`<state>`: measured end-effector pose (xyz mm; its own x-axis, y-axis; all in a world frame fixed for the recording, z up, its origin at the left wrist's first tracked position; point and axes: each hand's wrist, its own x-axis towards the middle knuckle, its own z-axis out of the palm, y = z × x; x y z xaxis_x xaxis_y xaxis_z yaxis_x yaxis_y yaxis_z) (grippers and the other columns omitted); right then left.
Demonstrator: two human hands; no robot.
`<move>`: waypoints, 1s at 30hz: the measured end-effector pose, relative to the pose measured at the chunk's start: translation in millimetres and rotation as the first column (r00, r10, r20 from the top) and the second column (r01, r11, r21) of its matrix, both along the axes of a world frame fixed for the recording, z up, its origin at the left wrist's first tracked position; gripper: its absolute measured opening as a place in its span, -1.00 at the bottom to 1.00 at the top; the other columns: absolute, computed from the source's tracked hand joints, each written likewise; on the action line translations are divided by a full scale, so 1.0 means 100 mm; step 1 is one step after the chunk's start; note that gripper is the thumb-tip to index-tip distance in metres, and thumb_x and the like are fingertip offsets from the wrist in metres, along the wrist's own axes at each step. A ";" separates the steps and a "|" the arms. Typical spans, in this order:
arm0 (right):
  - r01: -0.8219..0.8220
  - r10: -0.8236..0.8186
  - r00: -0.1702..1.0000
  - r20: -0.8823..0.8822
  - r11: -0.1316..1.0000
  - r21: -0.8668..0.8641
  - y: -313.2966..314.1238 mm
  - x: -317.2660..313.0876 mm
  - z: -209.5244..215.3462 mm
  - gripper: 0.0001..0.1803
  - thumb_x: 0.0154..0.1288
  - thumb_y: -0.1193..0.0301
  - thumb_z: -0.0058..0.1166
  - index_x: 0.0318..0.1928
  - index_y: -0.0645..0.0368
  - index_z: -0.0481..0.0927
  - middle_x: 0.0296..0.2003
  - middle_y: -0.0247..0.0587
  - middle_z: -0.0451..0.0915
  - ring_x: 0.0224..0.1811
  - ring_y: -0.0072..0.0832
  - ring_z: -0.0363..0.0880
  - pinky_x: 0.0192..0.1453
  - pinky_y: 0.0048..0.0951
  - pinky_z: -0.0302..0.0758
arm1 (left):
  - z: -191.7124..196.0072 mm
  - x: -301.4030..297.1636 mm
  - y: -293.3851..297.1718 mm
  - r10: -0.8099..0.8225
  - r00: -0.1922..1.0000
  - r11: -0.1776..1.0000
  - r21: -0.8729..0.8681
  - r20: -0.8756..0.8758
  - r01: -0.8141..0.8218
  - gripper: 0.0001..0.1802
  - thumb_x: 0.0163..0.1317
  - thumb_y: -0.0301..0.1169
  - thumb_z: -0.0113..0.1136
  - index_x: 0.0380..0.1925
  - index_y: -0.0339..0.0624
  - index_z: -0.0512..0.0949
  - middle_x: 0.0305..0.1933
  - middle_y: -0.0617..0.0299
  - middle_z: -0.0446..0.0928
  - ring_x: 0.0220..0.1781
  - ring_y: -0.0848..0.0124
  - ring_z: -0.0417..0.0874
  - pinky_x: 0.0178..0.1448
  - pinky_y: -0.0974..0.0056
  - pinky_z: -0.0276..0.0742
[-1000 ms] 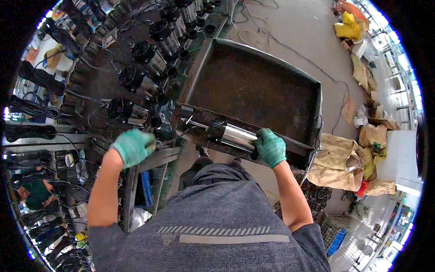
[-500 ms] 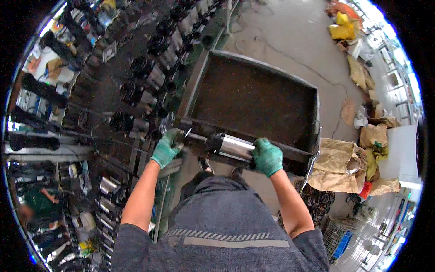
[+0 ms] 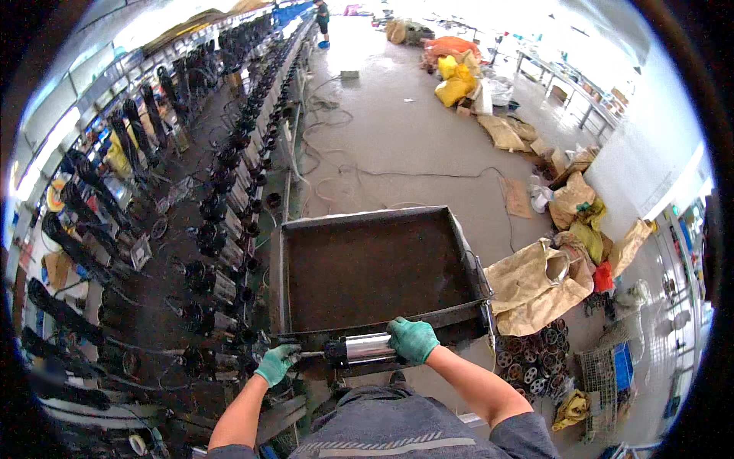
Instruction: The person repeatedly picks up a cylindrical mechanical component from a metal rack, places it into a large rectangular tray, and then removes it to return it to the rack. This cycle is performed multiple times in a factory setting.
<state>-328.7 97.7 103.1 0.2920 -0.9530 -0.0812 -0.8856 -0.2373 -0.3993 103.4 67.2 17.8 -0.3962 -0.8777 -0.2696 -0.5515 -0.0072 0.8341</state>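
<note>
You are standing at the near rim of a large, dark, shallow metal tray (image 3: 367,264), both hands in green work gloves. Your right hand (image 3: 413,339) is gripping the shiny steel body of a cylindrical pump motor (image 3: 365,348), which is lying across the tray's near edge. Your left hand (image 3: 275,362) is pinching the thin shaft end (image 3: 308,354) sticking out from the motor's dark cap. Rows of similar dark motors (image 3: 222,229) are lining the rack to your left.
</note>
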 end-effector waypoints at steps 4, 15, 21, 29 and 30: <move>0.011 -0.010 0.999 -0.050 1.000 0.025 -0.05 0.09 0.03 -0.73 0.37 0.19 0.09 -0.05 0.04 0.56 -0.09 -0.07 0.66 -0.21 0.02 0.73 -0.18 0.04 0.65 | -0.06 -0.15 -0.12 0.175 0.974 0.960 0.192 0.147 -0.202 -0.59 0.51 -0.11 0.12 -0.07 -0.30 0.65 -0.22 -0.02 0.70 -0.13 0.15 0.73 -0.01 0.14 0.61; 0.010 -0.010 0.996 -0.093 1.000 -0.007 0.02 0.05 -0.13 -0.72 0.38 0.18 0.06 -0.03 0.02 0.60 -0.06 -0.12 0.65 -0.13 -0.04 0.72 -0.13 0.01 0.65 | 0.20 -0.11 0.13 -0.167 0.890 0.768 -0.510 0.424 0.387 -0.44 0.18 -0.06 0.44 0.08 -0.15 0.61 0.14 -0.02 0.62 0.12 0.00 0.64 0.18 0.02 0.59; -0.053 0.052 0.995 -0.086 0.999 -0.010 -0.02 0.07 -0.04 -0.75 0.38 0.22 0.05 -0.05 0.04 0.59 -0.08 -0.10 0.65 -0.15 -0.02 0.72 -0.16 0.01 0.65 | -0.05 0.10 -0.10 -0.273 0.860 0.683 -0.543 0.431 0.489 -0.55 0.16 -0.14 0.41 0.01 -0.11 0.67 0.08 0.06 0.65 0.05 -0.01 0.66 0.11 0.00 0.62; 0.029 -0.028 0.998 -0.048 0.999 0.027 -0.01 0.05 -0.13 -0.78 0.34 0.27 0.06 -0.10 0.07 0.59 -0.09 -0.10 0.64 -0.10 -0.03 0.70 -0.13 -0.01 0.66 | 0.36 0.10 -0.08 -0.355 0.791 0.679 -0.444 0.499 0.585 -0.48 0.13 -0.12 0.44 0.07 -0.09 0.67 0.11 -0.03 0.64 0.13 -0.04 0.64 0.21 0.01 0.60; -0.008 0.008 0.997 -0.071 1.000 0.003 -0.02 0.04 -0.15 -0.79 0.33 0.28 0.07 -0.10 0.06 0.61 -0.08 -0.12 0.63 -0.08 -0.05 0.70 -0.13 -0.03 0.67 | 0.31 0.12 -0.07 -0.345 0.801 0.678 -0.461 0.490 0.573 -0.48 0.13 -0.12 0.44 0.07 -0.08 0.67 0.13 -0.03 0.63 0.14 -0.05 0.64 0.20 0.00 0.61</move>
<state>-324.3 95.8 87.8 0.2927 -0.9505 -0.1044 -0.9099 -0.2434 -0.3359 115.0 60.5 48.5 -0.7739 -0.6332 0.0108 -0.5901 0.7272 0.3506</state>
